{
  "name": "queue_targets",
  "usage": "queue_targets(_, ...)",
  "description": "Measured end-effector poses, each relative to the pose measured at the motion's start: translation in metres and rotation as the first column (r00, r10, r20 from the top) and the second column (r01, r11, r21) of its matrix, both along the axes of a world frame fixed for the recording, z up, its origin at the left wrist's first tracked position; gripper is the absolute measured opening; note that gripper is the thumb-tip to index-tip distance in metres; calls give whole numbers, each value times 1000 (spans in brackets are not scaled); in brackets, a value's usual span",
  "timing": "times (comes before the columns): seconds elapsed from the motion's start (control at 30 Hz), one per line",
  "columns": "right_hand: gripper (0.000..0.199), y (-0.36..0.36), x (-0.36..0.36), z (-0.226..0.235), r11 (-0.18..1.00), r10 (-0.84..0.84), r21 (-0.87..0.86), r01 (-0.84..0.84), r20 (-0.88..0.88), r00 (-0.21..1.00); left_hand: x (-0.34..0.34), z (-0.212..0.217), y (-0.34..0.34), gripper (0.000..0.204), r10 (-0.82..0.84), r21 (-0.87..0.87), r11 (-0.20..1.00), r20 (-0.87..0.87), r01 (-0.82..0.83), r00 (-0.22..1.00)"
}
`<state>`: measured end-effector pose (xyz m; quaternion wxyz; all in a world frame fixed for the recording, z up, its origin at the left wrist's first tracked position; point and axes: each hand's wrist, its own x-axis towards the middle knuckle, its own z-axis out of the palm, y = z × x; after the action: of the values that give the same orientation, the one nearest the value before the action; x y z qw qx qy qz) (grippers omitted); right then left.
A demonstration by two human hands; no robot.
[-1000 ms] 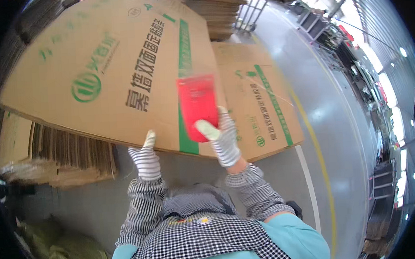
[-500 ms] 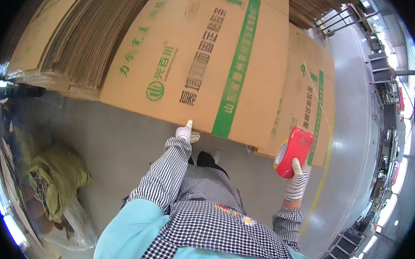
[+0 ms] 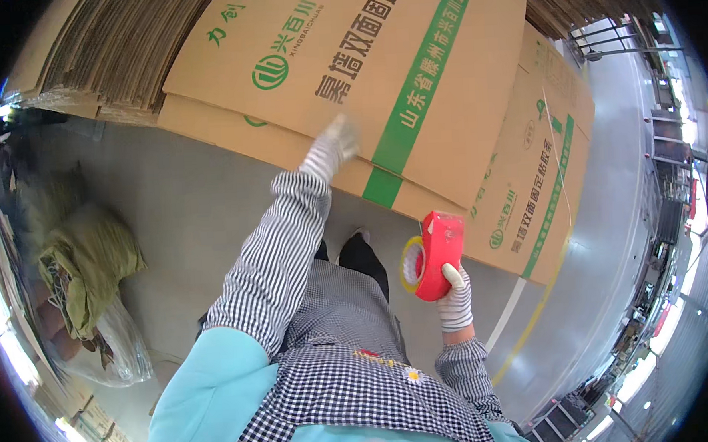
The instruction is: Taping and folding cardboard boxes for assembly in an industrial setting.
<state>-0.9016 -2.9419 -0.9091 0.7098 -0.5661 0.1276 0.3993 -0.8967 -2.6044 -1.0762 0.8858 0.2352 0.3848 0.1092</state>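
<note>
In my right hand (image 3: pixel 456 300) is a red tape dispenser (image 3: pixel 442 252) with a roll of tape (image 3: pixel 412 263) on its left side. The white-gloved fingers are closed around it, thumb on top. My left hand (image 3: pixel 332 148), also gloved, is over the near edge of the top flat cardboard carton (image 3: pixel 300 116), its fingers smeared by motion. I cannot tell whether it touches the cardboard. Beneath lies another flat carton (image 3: pixel 213 128), with a strip of its near side showing. Both brown cartons carry green and dark print.
Another printed carton (image 3: pixel 529 204) lies lower at the right. Stacked cardboard sheets (image 3: pixel 113 53) stand at the far left. On the left floor are an olive sack (image 3: pixel 92 271) and clear plastic wrap (image 3: pixel 125 353). A yellow floor line (image 3: pixel 528 336) runs along the right.
The top carton has slid away from me, baring the lower one's near edge. My left hand has moved forward over the cardboard. My right hand has brought the tape dispenser leftward.
</note>
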Motion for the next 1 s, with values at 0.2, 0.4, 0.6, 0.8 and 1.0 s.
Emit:
queue_targets(0.2, 63, 49, 3, 21, 953, 298, -34, -300, 257, 919, -69, 81, -74, 104, -449, -20, 814, 613, 581, 650)
queue_targets(0.4, 57, 90, 6, -3, 735, 678, -406, -543, 436, 592, -107, 110, -35, 65, -439, 126, 892, 473, 434, 764)
queue_targets(0.6, 54, 166, -10, -24, 509, 860, -660, -552, 407, 307, -132, 35, 14, 32, -184, -63, 982, -68, 180, 981)
queue_targets(0.8, 71, 232, 0, -82, 56, 998, -920, -387, 67, -14, -194, -38, 140, 26, 753, 825, 464, -175, -323, 634)
queue_targets(1.0, 70, 270, -12, -104, -79, 997, -959, -273, -71, -37, -201, -106, 167, 53, 764, 891, 414, -450, 184, 462)
